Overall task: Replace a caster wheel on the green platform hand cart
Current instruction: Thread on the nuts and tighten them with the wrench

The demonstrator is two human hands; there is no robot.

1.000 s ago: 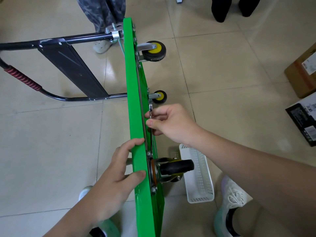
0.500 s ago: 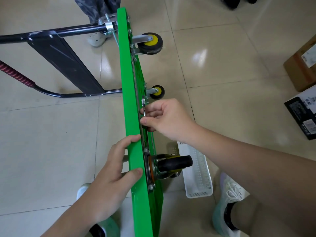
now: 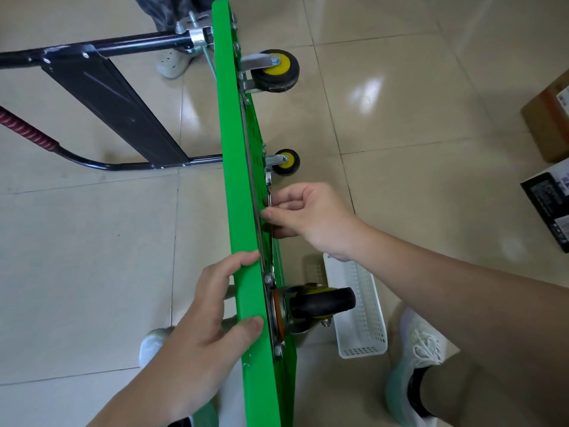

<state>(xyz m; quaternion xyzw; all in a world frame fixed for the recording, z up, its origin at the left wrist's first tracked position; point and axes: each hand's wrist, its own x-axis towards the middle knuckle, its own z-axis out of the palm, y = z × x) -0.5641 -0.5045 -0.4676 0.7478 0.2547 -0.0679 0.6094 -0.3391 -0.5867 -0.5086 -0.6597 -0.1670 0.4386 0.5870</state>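
Observation:
The green platform cart (image 3: 237, 167) stands on edge, its underside facing right. A black swivel caster (image 3: 320, 302) with a yellow hub is bolted on near me. Two yellow-hubbed fixed wheels sit farther away, the far one (image 3: 275, 70) high in view and a smaller-looking one (image 3: 286, 161) below it. My left hand (image 3: 212, 322) grips the platform's top edge beside the black caster. My right hand (image 3: 308, 217) pinches a slim metal wrench (image 3: 268, 188) lying flat against the underside; its lower end is hidden behind my fingers.
The cart's folded black handle (image 3: 101, 87) with a red grip lies on the tiled floor at left. A white plastic basket (image 3: 360, 315) sits under the caster. Cardboard and black boxes (image 3: 551, 192) are at right. Another person's shoe (image 3: 172, 64) is at top; my shoe (image 3: 415, 359) is at bottom right.
My view has shifted slightly and the cart sits a little differently in frame. My right hand and the wrench stay at the same spot on the underside. The left hand's grip is unchanged.

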